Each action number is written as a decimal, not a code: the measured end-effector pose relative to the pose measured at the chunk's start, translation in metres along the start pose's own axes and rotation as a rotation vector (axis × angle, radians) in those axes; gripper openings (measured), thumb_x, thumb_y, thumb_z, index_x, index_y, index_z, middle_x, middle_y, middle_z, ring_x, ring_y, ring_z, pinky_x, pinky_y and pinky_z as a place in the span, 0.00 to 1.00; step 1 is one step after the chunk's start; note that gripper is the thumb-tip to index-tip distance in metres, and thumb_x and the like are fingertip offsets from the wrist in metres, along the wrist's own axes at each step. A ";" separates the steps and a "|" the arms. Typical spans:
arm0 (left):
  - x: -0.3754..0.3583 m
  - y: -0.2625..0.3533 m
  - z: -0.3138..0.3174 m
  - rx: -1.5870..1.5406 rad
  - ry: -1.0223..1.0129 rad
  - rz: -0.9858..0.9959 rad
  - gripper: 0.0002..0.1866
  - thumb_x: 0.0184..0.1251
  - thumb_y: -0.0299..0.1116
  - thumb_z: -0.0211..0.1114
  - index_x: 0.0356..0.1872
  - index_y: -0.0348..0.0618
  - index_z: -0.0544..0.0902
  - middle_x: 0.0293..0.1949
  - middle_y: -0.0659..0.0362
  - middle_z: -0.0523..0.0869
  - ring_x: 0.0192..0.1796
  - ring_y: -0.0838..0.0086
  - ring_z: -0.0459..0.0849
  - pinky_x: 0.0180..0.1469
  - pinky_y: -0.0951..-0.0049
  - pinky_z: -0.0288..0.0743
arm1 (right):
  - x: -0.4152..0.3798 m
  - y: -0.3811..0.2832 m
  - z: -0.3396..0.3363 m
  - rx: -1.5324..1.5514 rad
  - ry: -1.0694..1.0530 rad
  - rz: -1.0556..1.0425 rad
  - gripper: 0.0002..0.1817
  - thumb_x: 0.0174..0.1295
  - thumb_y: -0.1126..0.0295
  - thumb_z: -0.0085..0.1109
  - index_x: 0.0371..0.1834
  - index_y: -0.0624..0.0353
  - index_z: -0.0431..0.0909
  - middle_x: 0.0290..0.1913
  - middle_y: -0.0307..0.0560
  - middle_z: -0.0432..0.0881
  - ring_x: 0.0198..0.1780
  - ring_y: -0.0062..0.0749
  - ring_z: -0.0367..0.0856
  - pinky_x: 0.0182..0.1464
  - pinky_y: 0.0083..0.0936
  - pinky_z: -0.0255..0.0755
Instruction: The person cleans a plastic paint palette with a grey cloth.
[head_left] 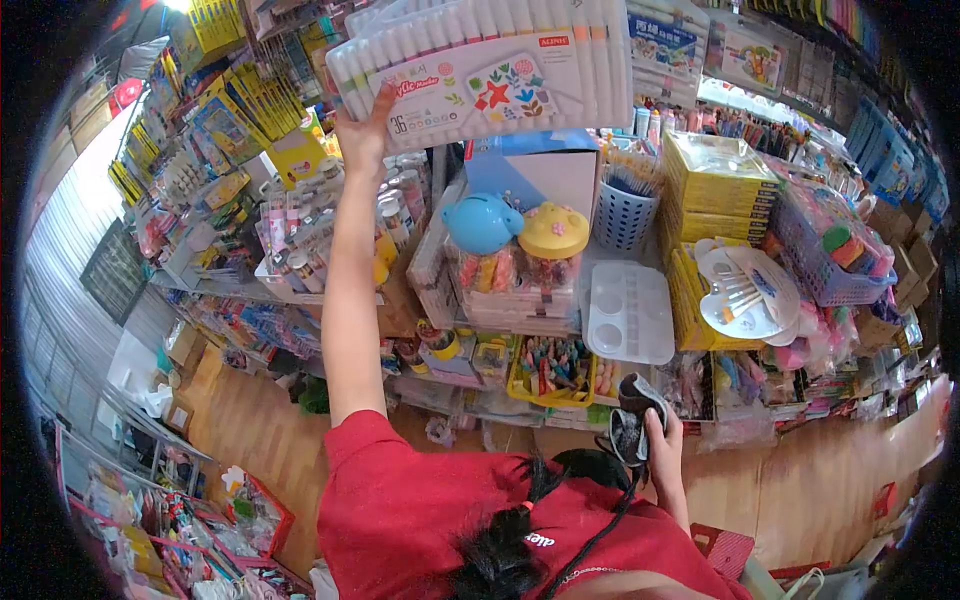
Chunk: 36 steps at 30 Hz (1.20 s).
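**stationery_nut:** Up top, above the shelves, the left hand (362,135) has a big marker set (490,65) lifted overhead, fingers clamped on its lower left corner. Label reads 36. It's clear of the shelf, held in the air, so I'd say the grab is done; where it ends up isn't settled yet.

**pen_hoarder:** And the other hand?

**stationery_nut:** Down low by the chest, the right hand (662,440) is closed around a dark cloth (630,420), kind of bunched up. Could be a rag or a glove, can't tell.

**pen_hoarder:** What's in all those bins?

**stationery_nut:** Loads. A white basket (622,215) holds brushes or pens standing upright. A purple basket (825,270) on the right is full of small colourful bits. A yellow tray (548,375) lower down has crayon-like sticks lying in it. Just beside that, a white palette (630,312) leans with its wells bare, and a round palette (745,290) is bagged with brushes. A blue bank (482,222) and a yellow bank (553,230) sit on a stack of clear boxes, touching each other.
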<state>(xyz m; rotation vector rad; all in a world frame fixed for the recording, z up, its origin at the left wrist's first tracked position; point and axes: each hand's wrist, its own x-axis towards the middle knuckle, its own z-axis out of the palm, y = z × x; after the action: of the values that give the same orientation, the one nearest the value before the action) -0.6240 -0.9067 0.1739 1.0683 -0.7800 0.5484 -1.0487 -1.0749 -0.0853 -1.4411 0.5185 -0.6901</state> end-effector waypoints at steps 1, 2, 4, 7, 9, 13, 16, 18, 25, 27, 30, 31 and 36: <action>-0.005 -0.004 0.000 0.007 0.003 0.002 0.28 0.53 0.41 0.73 0.49 0.33 0.76 0.44 0.54 0.83 0.44 0.73 0.81 0.48 0.73 0.74 | 0.001 0.005 -0.004 -0.019 -0.026 0.003 0.14 0.65 0.67 0.51 0.48 0.67 0.73 0.39 0.38 0.77 0.40 0.18 0.70 0.45 0.18 0.66; -0.008 -0.006 0.000 0.013 0.005 0.007 0.27 0.52 0.42 0.74 0.48 0.33 0.77 0.43 0.55 0.83 0.43 0.73 0.81 0.47 0.73 0.74 | 0.000 0.005 -0.005 -0.017 -0.029 0.009 0.14 0.66 0.67 0.51 0.48 0.67 0.73 0.39 0.38 0.77 0.40 0.18 0.70 0.45 0.18 0.66; -0.013 -0.010 0.000 0.030 0.001 -0.046 0.28 0.50 0.44 0.75 0.46 0.32 0.78 0.43 0.55 0.83 0.42 0.73 0.82 0.46 0.73 0.74 | 0.000 0.005 -0.006 -0.010 -0.036 0.018 0.15 0.66 0.66 0.51 0.48 0.67 0.73 0.39 0.39 0.77 0.40 0.19 0.70 0.45 0.18 0.66; -0.013 -0.019 -0.002 0.100 0.009 -0.121 0.29 0.48 0.45 0.76 0.45 0.32 0.78 0.42 0.55 0.83 0.42 0.74 0.82 0.46 0.73 0.75 | 0.000 0.012 -0.010 -0.036 -0.055 0.006 0.15 0.66 0.66 0.51 0.48 0.67 0.73 0.39 0.39 0.77 0.40 0.19 0.70 0.45 0.18 0.66; -0.012 -0.021 -0.002 0.131 0.021 -0.160 0.30 0.48 0.45 0.76 0.45 0.31 0.78 0.42 0.54 0.83 0.42 0.73 0.82 0.45 0.73 0.75 | -0.001 0.007 -0.010 -0.033 -0.060 0.015 0.15 0.66 0.66 0.51 0.48 0.67 0.73 0.38 0.39 0.77 0.40 0.19 0.70 0.45 0.18 0.66; -0.014 -0.024 0.002 0.121 0.042 -0.164 0.31 0.47 0.46 0.76 0.45 0.31 0.78 0.42 0.53 0.83 0.41 0.73 0.81 0.46 0.73 0.74 | -0.001 0.012 -0.012 0.005 -0.040 0.049 0.14 0.66 0.67 0.51 0.47 0.67 0.73 0.39 0.39 0.77 0.40 0.19 0.70 0.45 0.18 0.66; -0.011 -0.024 0.002 0.169 0.040 -0.153 0.31 0.47 0.47 0.76 0.45 0.31 0.78 0.42 0.53 0.83 0.42 0.74 0.81 0.46 0.73 0.74 | -0.001 0.011 -0.012 -0.013 -0.016 0.035 0.14 0.66 0.67 0.51 0.47 0.67 0.73 0.39 0.38 0.77 0.40 0.19 0.70 0.45 0.18 0.66; -0.010 -0.018 0.003 0.228 0.014 -0.185 0.31 0.48 0.47 0.75 0.45 0.32 0.78 0.42 0.54 0.83 0.42 0.74 0.81 0.46 0.73 0.73 | -0.002 0.008 -0.010 0.000 -0.006 0.051 0.14 0.66 0.67 0.51 0.47 0.67 0.73 0.39 0.38 0.77 0.39 0.18 0.70 0.45 0.18 0.66; -0.008 -0.004 0.003 0.245 -0.076 -0.329 0.32 0.47 0.50 0.74 0.45 0.31 0.79 0.41 0.54 0.84 0.41 0.73 0.82 0.46 0.74 0.74 | -0.002 0.008 -0.010 -0.008 -0.037 0.058 0.15 0.66 0.67 0.51 0.48 0.67 0.72 0.39 0.38 0.76 0.40 0.18 0.69 0.45 0.17 0.66; -0.009 0.000 0.002 0.264 -0.095 -0.346 0.34 0.46 0.52 0.75 0.44 0.30 0.78 0.41 0.54 0.84 0.41 0.72 0.82 0.46 0.73 0.74 | -0.003 0.005 -0.009 -0.014 -0.031 0.041 0.15 0.66 0.67 0.50 0.48 0.67 0.72 0.39 0.38 0.76 0.40 0.18 0.69 0.45 0.17 0.65; -0.009 0.005 0.002 0.334 -0.101 -0.360 0.37 0.43 0.55 0.75 0.45 0.30 0.78 0.41 0.53 0.84 0.42 0.71 0.83 0.47 0.72 0.74 | -0.003 0.005 -0.009 0.003 -0.021 0.046 0.15 0.66 0.67 0.50 0.48 0.67 0.72 0.40 0.38 0.76 0.41 0.18 0.69 0.45 0.18 0.65; -0.009 0.006 0.002 0.372 -0.090 -0.351 0.38 0.42 0.55 0.75 0.45 0.30 0.78 0.41 0.52 0.84 0.42 0.71 0.83 0.47 0.72 0.74 | -0.003 0.006 -0.008 0.013 -0.018 0.053 0.15 0.66 0.67 0.50 0.48 0.68 0.72 0.40 0.38 0.76 0.41 0.18 0.70 0.45 0.18 0.66; -0.006 -0.002 -0.003 0.391 -0.094 -0.297 0.42 0.39 0.59 0.76 0.46 0.29 0.77 0.43 0.50 0.83 0.44 0.69 0.82 0.48 0.71 0.73 | -0.002 0.014 -0.011 -0.013 -0.025 0.027 0.15 0.66 0.67 0.50 0.49 0.67 0.73 0.42 0.39 0.77 0.42 0.19 0.71 0.47 0.18 0.66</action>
<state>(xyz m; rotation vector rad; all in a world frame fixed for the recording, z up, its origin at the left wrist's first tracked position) -0.6252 -0.9054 0.1670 1.5509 -0.5912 0.4060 -1.0562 -1.0820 -0.0998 -1.4508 0.5225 -0.6475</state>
